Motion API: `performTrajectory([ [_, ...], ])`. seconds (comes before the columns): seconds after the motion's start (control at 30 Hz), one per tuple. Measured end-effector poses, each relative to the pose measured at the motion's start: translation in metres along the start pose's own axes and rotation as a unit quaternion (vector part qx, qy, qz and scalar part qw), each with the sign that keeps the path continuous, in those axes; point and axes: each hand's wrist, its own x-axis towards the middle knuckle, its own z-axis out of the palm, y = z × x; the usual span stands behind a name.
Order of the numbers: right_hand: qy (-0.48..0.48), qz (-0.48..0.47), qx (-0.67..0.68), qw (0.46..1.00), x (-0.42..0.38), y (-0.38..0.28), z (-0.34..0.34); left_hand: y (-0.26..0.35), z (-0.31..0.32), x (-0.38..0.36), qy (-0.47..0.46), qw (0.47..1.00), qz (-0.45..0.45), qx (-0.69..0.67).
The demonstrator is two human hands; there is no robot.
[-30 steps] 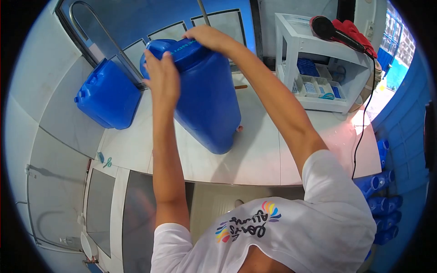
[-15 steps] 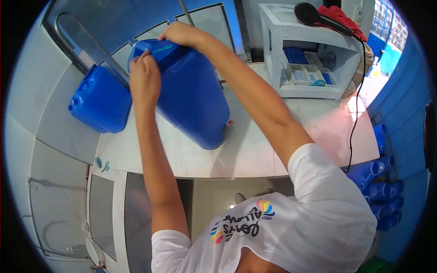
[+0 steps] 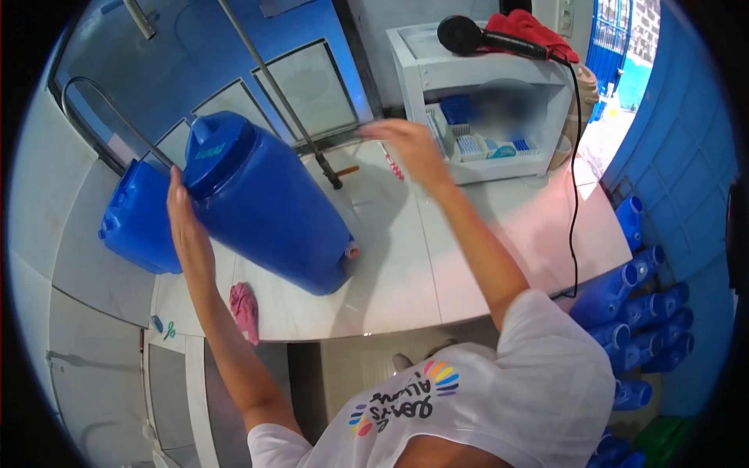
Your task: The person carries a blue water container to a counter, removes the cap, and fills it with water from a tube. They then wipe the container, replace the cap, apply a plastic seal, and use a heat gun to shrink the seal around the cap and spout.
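Note:
A large blue water jug [image 3: 269,203] stands on the white counter, with teal lettering on its top and a small spout [image 3: 352,249] near its base. My left hand [image 3: 191,230] lies along the jug's left side, fingers stretched upward. Away from the jug, my right hand [image 3: 409,148] hovers over the back of the counter with its fingers extended. The closest thing to it is a slim red-and-white item [image 3: 392,162]. A pink cloth [image 3: 244,306] lies left of the jug's base, partly behind my left forearm.
Another blue jug [image 3: 144,226] stands at the left. Metal pipes [image 3: 269,78] rise behind. A white shelf [image 3: 484,93] at the back right carries a black hair dryer [image 3: 499,37] and a red cloth [image 3: 538,35]. Several blue jugs [image 3: 612,292] lie at the lower right.
My right hand has left the top of the jug and moved right over the counter. The left hand has shifted from the top to the side. The pink cloth has come into view.

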Motion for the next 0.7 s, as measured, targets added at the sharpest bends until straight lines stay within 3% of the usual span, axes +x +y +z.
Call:
performTrajectory([
  [0.03,0.092,0.027,-0.1,0.99,-0.007,0.028,-0.045,0.013,0.005,-0.014,0.005,1.0,0.0,-0.004],
  [0.07,0.104,0.044,-0.255,0.96,-0.011,0.047,-0.088,0.026,0.01,-0.031,0.07,0.995,0.069,0.028],
  [0.1,0.05,0.089,-0.365,0.925,-0.011,0.073,-0.122,0.035,0.019,-0.046,0.131,0.98,0.135,0.061],
  [0.13,-0.007,0.132,-0.468,0.874,-0.009,0.1,-0.145,0.034,0.033,-0.06,0.121,0.97,0.207,0.042],
  [0.17,-0.012,0.136,-0.469,0.873,-0.004,0.124,-0.153,0.03,0.048,-0.074,0.112,0.953,0.279,0.024],
  [0.23,-0.163,0.142,-0.628,0.748,0.006,0.161,-0.164,0.037,0.078,-0.095,-0.041,0.922,0.378,0.069],
  [0.27,-0.167,0.141,-0.627,0.748,0.008,0.168,-0.165,0.037,0.095,-0.105,-0.097,0.919,0.374,0.08],
  [0.33,-0.242,0.221,-0.646,0.689,0.017,0.179,-0.163,0.038,0.132,-0.114,-0.186,0.932,0.309,0.038],
  [0.47,-0.22,0.155,-0.643,0.718,0.014,0.207,-0.173,0.025,0.181,-0.118,-0.26,0.942,0.21,-0.02],
  [0.6,-0.172,0.068,-0.631,0.753,0.01,0.24,-0.183,0.023,0.214,-0.118,-0.267,0.953,0.131,-0.052],
  [0.67,-0.105,0.024,-0.608,0.787,0.017,0.254,-0.19,0.025,0.231,-0.116,-0.27,0.954,0.111,-0.068],
  [0.7,0.002,0.091,-0.523,0.847,0.023,0.222,-0.186,0.025,0.238,-0.114,-0.272,0.955,0.092,-0.08],
])
